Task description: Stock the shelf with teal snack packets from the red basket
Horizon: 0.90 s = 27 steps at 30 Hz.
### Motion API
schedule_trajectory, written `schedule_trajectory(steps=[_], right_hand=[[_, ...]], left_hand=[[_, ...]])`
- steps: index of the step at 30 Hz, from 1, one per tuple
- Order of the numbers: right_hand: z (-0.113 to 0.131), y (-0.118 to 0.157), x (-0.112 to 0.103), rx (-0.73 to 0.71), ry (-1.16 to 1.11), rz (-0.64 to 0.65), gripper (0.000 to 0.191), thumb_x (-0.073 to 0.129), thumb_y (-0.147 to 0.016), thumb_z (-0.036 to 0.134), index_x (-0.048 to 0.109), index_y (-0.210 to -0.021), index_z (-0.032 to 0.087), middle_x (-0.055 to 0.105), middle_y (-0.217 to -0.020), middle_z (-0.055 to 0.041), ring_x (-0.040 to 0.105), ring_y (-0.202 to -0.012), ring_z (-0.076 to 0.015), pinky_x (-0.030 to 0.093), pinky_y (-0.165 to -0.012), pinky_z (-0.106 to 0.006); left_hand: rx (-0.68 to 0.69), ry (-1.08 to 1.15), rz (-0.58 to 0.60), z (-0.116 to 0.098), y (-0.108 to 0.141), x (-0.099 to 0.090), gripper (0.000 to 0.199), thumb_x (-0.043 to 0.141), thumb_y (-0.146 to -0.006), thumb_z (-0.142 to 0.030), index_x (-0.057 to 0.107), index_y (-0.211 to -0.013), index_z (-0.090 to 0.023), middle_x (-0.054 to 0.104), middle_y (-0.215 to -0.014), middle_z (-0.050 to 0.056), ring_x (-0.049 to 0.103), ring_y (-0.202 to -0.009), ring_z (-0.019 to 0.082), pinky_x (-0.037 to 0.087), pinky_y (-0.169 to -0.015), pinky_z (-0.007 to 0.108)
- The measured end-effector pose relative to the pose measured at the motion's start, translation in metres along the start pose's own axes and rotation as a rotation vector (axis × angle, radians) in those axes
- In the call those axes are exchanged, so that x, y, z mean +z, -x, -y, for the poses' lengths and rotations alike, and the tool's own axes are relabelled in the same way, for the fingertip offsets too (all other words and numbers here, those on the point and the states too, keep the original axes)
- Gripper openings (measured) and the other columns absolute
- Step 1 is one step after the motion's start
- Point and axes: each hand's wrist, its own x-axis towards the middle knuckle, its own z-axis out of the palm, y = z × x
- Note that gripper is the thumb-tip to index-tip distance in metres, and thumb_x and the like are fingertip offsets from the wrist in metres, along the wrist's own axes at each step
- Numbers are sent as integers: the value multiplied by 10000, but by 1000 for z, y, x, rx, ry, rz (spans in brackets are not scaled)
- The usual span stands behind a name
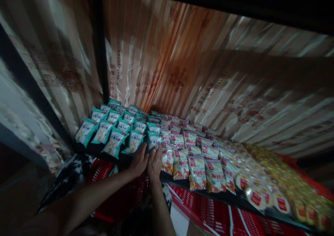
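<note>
My left hand (139,161) and my right hand (156,162) are close together at the front edge of a dark shelf (100,151). Between and just beyond their fingertips stands a teal-and-white snack bag (154,139), the nearest of its column. The fingers of both hands point forward, stretched out along the bag's lower sides. Whether they press on it is hard to see in the dim light. Left of my hands, more teal snack bags (114,142) lean back in rows. To the right stand white-and-red snack bags (197,171) with striped tops.
Round clear-wrapped snacks (255,197) and yellow-wrapped packs (299,206) fill the shelf's right part. Red plastic baskets (193,201) sit below the front edge. Printed wrapping (177,62) hangs behind the goods, and a dark post (100,44) rises at the back left corner.
</note>
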Motion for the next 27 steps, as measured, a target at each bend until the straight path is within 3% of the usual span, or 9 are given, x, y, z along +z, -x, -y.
schedule_trajectory(steps=[10,14,19,27], right_hand=[[2,1,-1,5,-47,44,612,212,-918,490,455,-1282,61,473,-1326,-219,408,-1268,-261,332,-1037,-466],[3,-5,-3,-7,-47,25,599,212,-924,484,431,-1305,78,394,-1396,-209,315,-1330,-261,299,-1055,-485],[9,-30,-12,-10,-71,25,645,189,-923,500,365,-1354,53,385,-1409,-198,302,-1341,-235,252,-1088,-452],[8,-82,-17,40,-90,87,670,188,-914,511,305,-1398,63,332,-1451,-175,293,-1353,-225,255,-1089,-409]], left_hand=[[-67,161,-65,3,0,1,527,293,-929,-422,304,-1388,-164,321,-1472,139,287,-1364,206,224,-1138,456],[-65,177,-91,4,-1,3,508,297,-934,-411,317,-1383,-175,327,-1470,131,292,-1362,210,236,-1134,464],[-61,146,-143,1,0,6,491,301,-939,-395,316,-1379,-178,308,-1480,129,272,-1370,215,235,-1130,473],[-52,131,-109,-5,-3,2,509,280,-938,-410,325,-1374,-152,326,-1468,146,280,-1367,220,229,-1132,473]])
